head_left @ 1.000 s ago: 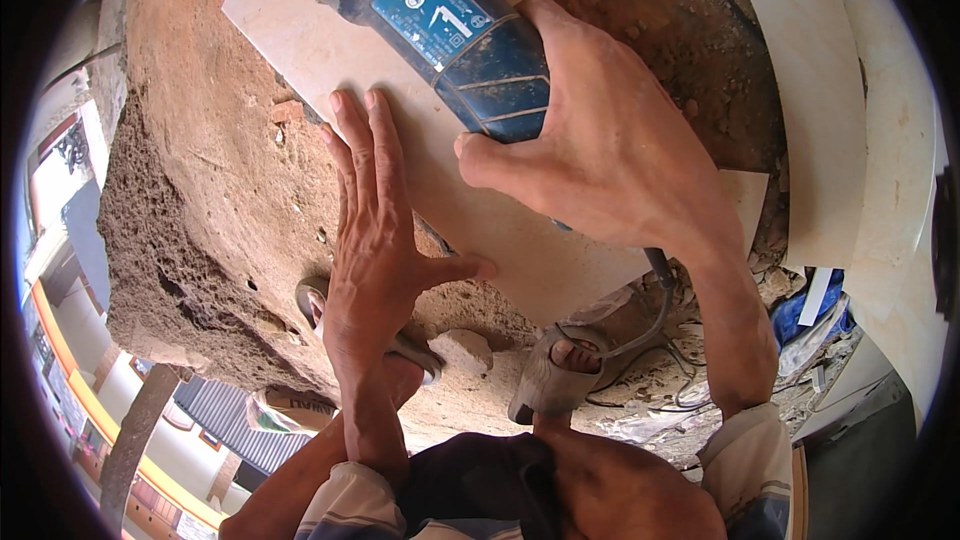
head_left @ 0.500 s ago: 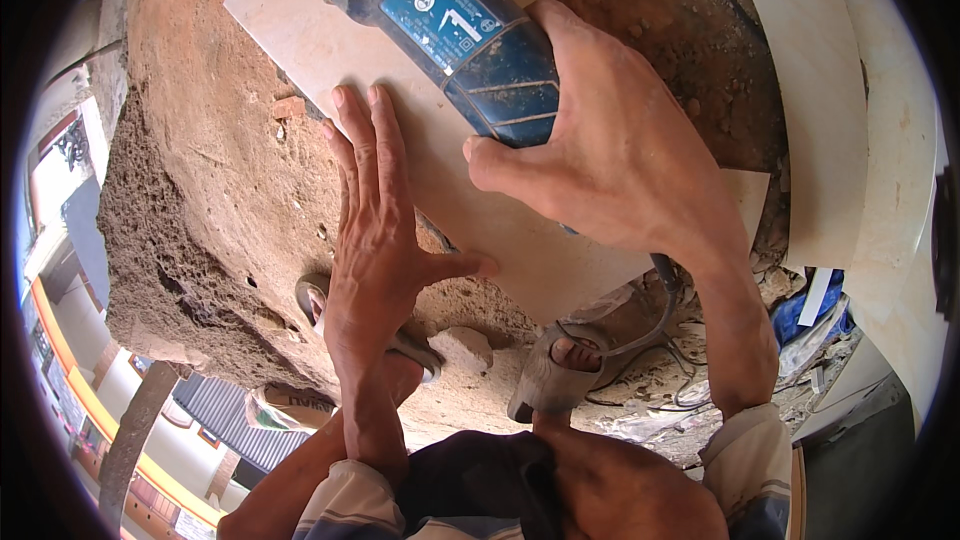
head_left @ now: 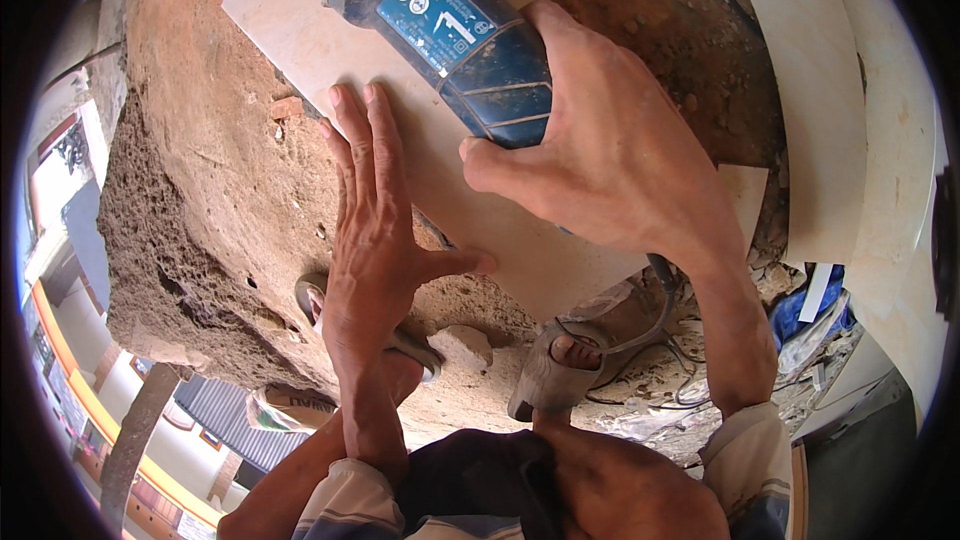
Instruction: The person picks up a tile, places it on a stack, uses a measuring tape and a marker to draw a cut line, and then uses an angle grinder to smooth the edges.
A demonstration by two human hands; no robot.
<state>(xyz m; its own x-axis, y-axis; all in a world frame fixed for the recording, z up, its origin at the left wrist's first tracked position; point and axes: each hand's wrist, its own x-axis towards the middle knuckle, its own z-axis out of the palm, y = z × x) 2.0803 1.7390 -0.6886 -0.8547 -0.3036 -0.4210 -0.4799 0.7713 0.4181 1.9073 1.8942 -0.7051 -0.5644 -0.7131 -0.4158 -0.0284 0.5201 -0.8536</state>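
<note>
My right hand wraps round the rear body of a blue angle grinder, its thumb along the near side. The grinder lies over a pale cream tile, slanting from upper left to lower right; its head end runs up to the top edge of the picture, and no disc shows. My left hand rests on the tile's left edge, fingers stretched toward the far end and thumb spread to the right. It is open, palm down. A dark cord hangs from the grinder's rear, below my right hand.
Rough sandy ground with rubble spreads around the tile. Large pale tiles stand at the right. A blue plastic wrapper lies below them. My sandalled foot is near the looping cord, beside a loose stone.
The grinder and my right hand have shifted very slightly left. My left hand stays in place on the tile, which has barely moved.
</note>
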